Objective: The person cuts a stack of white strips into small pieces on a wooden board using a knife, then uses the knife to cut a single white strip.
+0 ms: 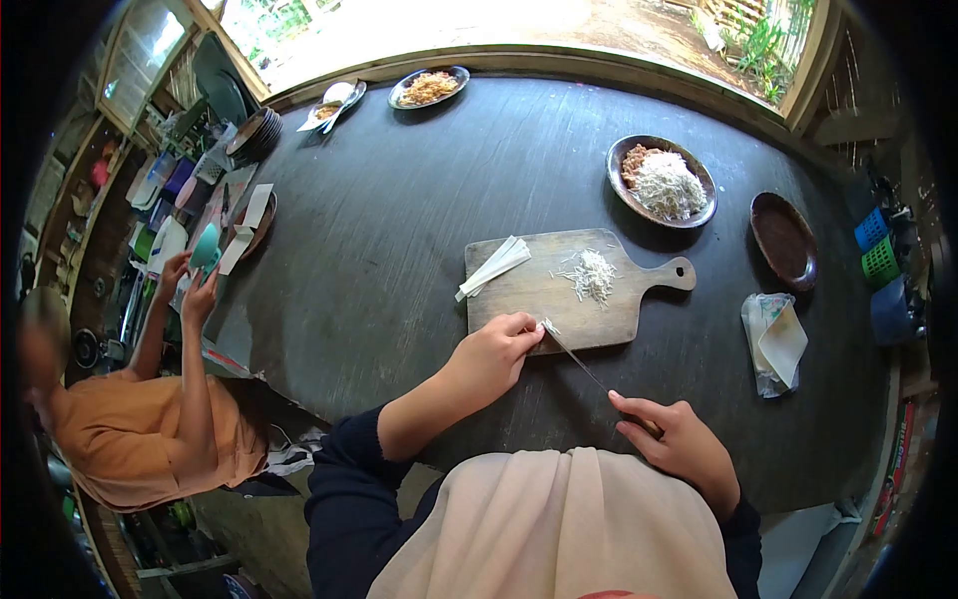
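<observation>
My right hand [679,439] is closed around the handle of a knife [579,361], whose thin blade points up and left over the near edge of a wooden cutting board [624,317]. My left hand [494,349] is pinched at the blade's tip, beside a few white slivers [551,327]; what its fingers hold is hidden. On the board's left lie several pale, flat strips [496,267]. A small heap of thin white shreds [594,275] sits toward the board's handle end.
Behind the board stands a bowl [616,200] of white shreds and brown pieces. An oval brown dish [783,240] and a plastic packet [773,344] are at right. Two food plates [429,88] [332,106] stand far back. At left, another person [160,429] holds a turquoise item [206,248].
</observation>
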A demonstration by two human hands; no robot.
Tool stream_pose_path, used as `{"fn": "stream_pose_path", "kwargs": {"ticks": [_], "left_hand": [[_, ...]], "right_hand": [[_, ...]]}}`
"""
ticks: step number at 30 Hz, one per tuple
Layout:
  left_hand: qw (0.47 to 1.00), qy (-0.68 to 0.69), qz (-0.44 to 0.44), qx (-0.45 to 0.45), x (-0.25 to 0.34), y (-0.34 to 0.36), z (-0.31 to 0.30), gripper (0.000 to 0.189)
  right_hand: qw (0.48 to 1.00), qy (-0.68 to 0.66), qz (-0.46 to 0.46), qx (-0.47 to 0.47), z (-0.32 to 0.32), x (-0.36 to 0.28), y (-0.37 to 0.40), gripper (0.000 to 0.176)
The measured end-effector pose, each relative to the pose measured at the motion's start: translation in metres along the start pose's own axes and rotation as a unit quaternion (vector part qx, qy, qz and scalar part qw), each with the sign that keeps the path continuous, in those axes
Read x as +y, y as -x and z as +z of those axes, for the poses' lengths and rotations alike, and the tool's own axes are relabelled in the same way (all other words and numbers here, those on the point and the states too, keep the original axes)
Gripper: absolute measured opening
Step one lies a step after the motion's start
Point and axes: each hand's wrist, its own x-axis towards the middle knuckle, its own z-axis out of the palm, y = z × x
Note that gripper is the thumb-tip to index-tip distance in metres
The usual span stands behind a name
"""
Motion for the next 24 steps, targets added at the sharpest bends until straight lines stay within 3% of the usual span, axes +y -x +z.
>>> {"fn": "stream_pose_path", "kwargs": {"ticks": [24], "left_hand": [[1.0,0.001,0.0,0.002,-0.0002,-0.001,-0.0012,0.024]], "right_hand": [[1.0,0.001,-0.007,-0.006,0.0039,-0.0013,-0.0045,0.036]]}}
